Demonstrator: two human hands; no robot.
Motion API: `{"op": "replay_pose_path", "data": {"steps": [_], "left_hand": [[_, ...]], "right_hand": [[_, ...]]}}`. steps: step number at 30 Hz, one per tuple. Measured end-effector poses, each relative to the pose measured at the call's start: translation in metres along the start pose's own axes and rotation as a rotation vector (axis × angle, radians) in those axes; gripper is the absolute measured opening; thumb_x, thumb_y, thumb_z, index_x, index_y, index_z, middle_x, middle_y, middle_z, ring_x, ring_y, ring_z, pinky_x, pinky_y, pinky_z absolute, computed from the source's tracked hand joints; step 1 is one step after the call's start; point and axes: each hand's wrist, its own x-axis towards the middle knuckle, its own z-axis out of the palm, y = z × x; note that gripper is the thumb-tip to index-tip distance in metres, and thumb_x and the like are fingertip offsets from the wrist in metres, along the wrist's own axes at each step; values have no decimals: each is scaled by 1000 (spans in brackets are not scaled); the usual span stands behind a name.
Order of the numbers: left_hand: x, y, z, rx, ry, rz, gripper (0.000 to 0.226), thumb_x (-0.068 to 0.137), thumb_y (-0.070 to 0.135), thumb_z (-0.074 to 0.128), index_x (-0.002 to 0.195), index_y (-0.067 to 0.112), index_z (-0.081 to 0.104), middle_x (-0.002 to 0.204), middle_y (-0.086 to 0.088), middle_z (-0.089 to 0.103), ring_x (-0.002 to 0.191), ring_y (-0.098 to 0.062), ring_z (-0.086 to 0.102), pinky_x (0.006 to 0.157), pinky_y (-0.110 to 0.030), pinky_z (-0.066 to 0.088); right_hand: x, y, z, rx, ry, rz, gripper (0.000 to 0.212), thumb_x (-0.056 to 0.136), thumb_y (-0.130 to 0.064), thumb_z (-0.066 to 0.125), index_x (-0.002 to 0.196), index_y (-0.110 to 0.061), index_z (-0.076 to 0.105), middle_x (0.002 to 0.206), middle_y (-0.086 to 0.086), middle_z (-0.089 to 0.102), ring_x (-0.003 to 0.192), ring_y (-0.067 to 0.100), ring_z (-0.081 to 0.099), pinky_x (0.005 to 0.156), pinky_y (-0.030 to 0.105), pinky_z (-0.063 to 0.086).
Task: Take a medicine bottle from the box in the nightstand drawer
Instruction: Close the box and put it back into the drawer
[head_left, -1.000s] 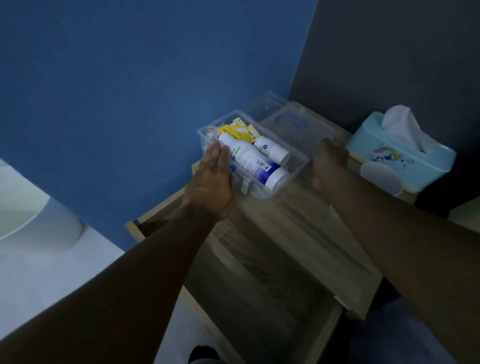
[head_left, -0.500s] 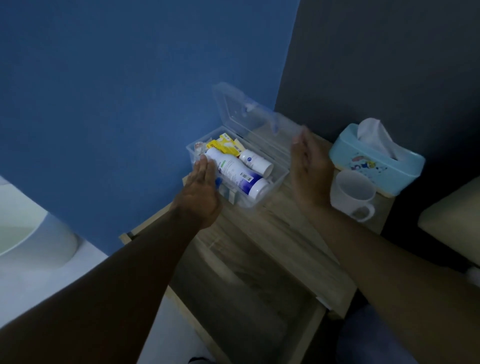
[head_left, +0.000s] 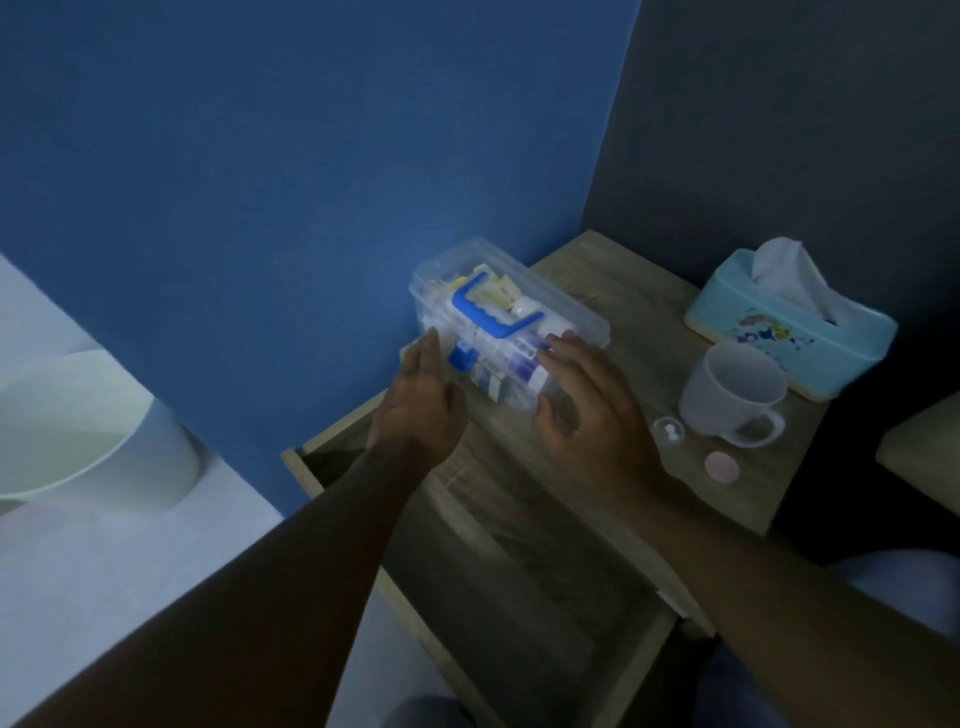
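A clear plastic box (head_left: 569, 306) with a blue handle (head_left: 480, 314) stands on the wooden nightstand top (head_left: 628, 280), its lid down. Through the plastic I see a white bottle with a purple label (head_left: 519, 361) and yellow packets. My left hand (head_left: 415, 410) lies flat against the box's left end. My right hand (head_left: 592, 410) rests with spread fingers on the box's right front corner. The open drawer (head_left: 519, 597) below my arms looks bare. A small clear bottle (head_left: 670, 434) and a pink cap (head_left: 722, 466) lie on the top near my right hand.
A white mug (head_left: 732, 395) and a light blue tissue box (head_left: 779, 332) stand at the right of the nightstand. A blue wall runs along the left, a dark wall behind. A white rounded fixture (head_left: 78, 431) sits on the floor at left.
The box's lid, open a second ago, has swung down and is now closed. My right hand moved from the lid onto the box's right corner. My left hand stayed at the left end.
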Motion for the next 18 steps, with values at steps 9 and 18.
{"op": "replay_pose_path", "data": {"steps": [9,18], "left_hand": [[13,10,18,-246,67,-167,50,95,34,58,141,18,47,140,-6,52,124,-19,50,90,-23,35],[7,17,23,-482,299,-259,38,94,25,63,129,12,57,116,-2,67,99,-6,60,69,-6,44]], "right_hand": [[11,7,11,-77,-28,-47,41,99,-26,56,137,-10,56,144,9,54,140,18,43,110,41,43],[5,7,23,-32,62,-24,39,96,-18,61,132,-6,59,140,13,57,138,23,47,108,46,45]]}}
